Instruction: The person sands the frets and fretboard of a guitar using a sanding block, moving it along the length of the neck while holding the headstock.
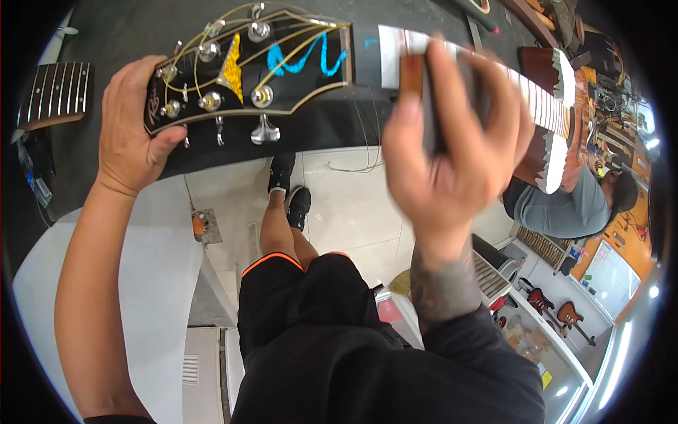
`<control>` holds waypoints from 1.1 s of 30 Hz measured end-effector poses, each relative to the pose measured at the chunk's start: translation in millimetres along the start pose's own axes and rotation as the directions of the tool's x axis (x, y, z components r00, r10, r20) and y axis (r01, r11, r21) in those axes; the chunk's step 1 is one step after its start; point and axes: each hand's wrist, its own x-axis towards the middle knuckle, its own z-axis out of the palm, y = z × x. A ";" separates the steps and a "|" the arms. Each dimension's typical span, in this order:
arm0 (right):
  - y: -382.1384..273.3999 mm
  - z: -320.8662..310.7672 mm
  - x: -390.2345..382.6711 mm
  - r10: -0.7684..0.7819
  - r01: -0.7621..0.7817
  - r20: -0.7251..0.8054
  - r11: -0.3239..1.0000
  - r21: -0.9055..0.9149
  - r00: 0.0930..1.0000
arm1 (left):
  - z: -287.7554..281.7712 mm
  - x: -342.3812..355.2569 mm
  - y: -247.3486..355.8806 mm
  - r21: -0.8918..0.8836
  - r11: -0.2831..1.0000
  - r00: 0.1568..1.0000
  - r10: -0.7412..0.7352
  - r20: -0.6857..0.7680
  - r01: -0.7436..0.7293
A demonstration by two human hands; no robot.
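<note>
An electric guitar lies across a dark bench (127, 28), its black headstock (240, 71) with cream binding, gold and blue inlays and chrome tuners pointing left. My left hand (131, 124) grips the end of the headstock. My right hand (452, 141) is blurred and wraps over the neck (537, 99), pressing a dark block (431, 106) against the fretboard near the taped nut end. The reddish-brown guitar body (558, 134) shows at the right, with white masking along its edges.
Another guitar neck (56, 92) lies on the bench at far left. Loose strings (360, 159) hang off the bench edge. Another person in a grey shirt (565, 208) sits at the right. Small guitars (558, 307) lie on a white surface at lower right.
</note>
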 end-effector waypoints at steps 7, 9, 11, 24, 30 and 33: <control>2.1 -3.2 -7.1 -0.035 0.035 0.031 0.999 -0.008 0.999 | 1.2 1.0 -0.5 -0.025 1.000 0.999 -0.005 -0.033 0.005; -2.2 -11.5 -10.2 -0.020 0.020 0.052 1.000 -0.001 0.998 | -1.2 1.2 1.4 -0.022 1.000 1.000 0.004 -0.026 -0.005; 11.1 9.6 13.8 -0.079 0.079 0.008 0.996 -0.042 0.997 | 2.5 1.9 2.3 -0.039 0.999 0.999 0.004 -0.033 -0.006; 7.3 17.8 23.3 -0.043 0.042 -0.010 0.998 -0.044 0.999 | 2.4 -1.6 -0.8 -0.025 1.000 0.999 0.007 -0.052 -0.009; 8.4 12.7 14.1 -0.072 0.071 -0.013 0.994 -0.082 0.997 | 2.2 -1.0 0.1 -0.021 1.000 0.999 0.020 -0.038 -0.020; 15.2 23.5 28.8 -0.079 0.077 -0.021 0.993 -0.088 0.997 | 2.6 2.0 -0.2 -0.024 0.999 0.999 0.023 -0.045 -0.024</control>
